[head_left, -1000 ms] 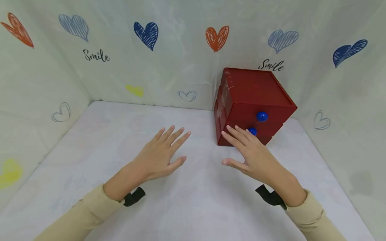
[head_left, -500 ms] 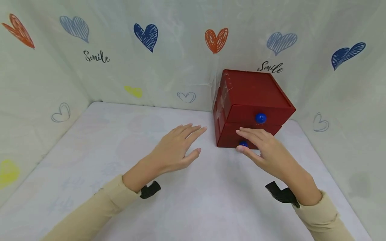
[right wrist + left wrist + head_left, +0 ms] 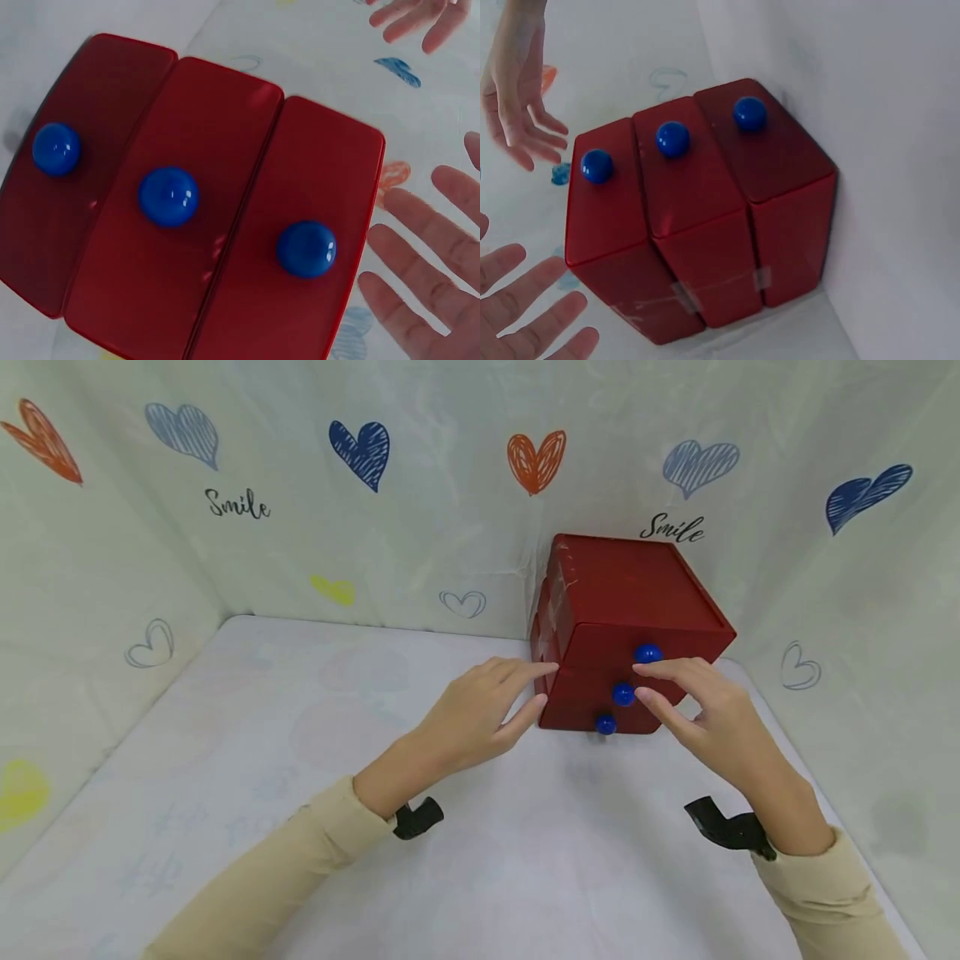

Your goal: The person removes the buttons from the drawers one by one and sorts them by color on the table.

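A red box with three stacked drawers (image 3: 637, 585) stands at the back right of the table, each drawer front bearing a round blue knob (image 3: 623, 694). My left hand (image 3: 480, 710) is beside the box's left side in the head view, fingers extended, holding nothing. My right hand (image 3: 712, 718) hovers in front of the drawer fronts, thumb and fingers apart near the upper knobs, with nothing between them. The left wrist view shows all three knobs (image 3: 673, 139) and my left fingers spread. In the right wrist view the drawer fronts (image 3: 172, 262) look closed, and my right fingers are spread beside them.
The white table (image 3: 300, 710) is bounded by a pale curtain (image 3: 420, 527) with printed hearts at the back and sides. The box stands close to the back curtain. A black strap (image 3: 727, 827) is on the right wrist, another (image 3: 418, 818) on the left.
Both hands have moved to the right, the left one closer to the box. The right hand's fingers have drawn nearer together, and the lower knobs have come into view.
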Motion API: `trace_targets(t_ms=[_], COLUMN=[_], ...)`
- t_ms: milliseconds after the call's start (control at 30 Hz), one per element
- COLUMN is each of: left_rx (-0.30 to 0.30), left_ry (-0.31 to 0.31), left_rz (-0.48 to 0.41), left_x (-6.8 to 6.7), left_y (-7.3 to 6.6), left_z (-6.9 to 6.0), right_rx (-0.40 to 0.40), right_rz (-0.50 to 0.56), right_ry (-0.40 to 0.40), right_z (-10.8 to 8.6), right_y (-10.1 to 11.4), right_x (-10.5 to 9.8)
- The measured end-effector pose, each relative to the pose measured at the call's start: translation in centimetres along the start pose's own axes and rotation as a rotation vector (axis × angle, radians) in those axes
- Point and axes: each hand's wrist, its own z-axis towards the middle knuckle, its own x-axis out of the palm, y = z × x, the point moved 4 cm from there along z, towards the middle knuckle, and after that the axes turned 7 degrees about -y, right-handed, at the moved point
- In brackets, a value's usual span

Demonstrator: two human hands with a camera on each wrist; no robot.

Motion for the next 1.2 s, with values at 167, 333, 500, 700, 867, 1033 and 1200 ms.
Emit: trace_targets(t_ms=[167, 333, 500, 700, 867, 1033, 1200], left_rx=[-0.011, -0.001, -0.005, -0.048, -0.087, -0.116, -0.141], left_ry=[-0.017, -0.061, -0.062, -0.049, -0.028, -0.02, 0.002], left_rz=[-0.07, -0.132, -0.196, -0.267, -0.319, -0.357, -0.366], left_x=[0.7, 1.1, 1.9, 2.8, 3.6, 4.6, 5.9], left_y=[-0.5, -0.8, -1.0, -0.9, -1.0, -1.2, -1.6], left_z=[1.1, 2.2, 3.3, 4.7, 5.7, 6.6, 7.3], right_rx=[0.009, 0.089, 0.215, 0.405, 0.523, 0.618, 0.686], right_rz=[0.084, 0.128, 0.171, 0.213, 0.278, 0.283, 0.261], right_ry=[-0.101, -0.155, -0.193, -0.208, -0.206, -0.186, -0.136], right_z=[0.7, 1.4, 1.9, 2.3, 2.7, 2.8, 2.6], right_y=[-1.4, -3.0, -4.9, -7.2, -9.0, -10.4, -11.6], right_x=[-1.0, -1.9, -2.5, -2.7, -2.7, -2.8, -2.5])
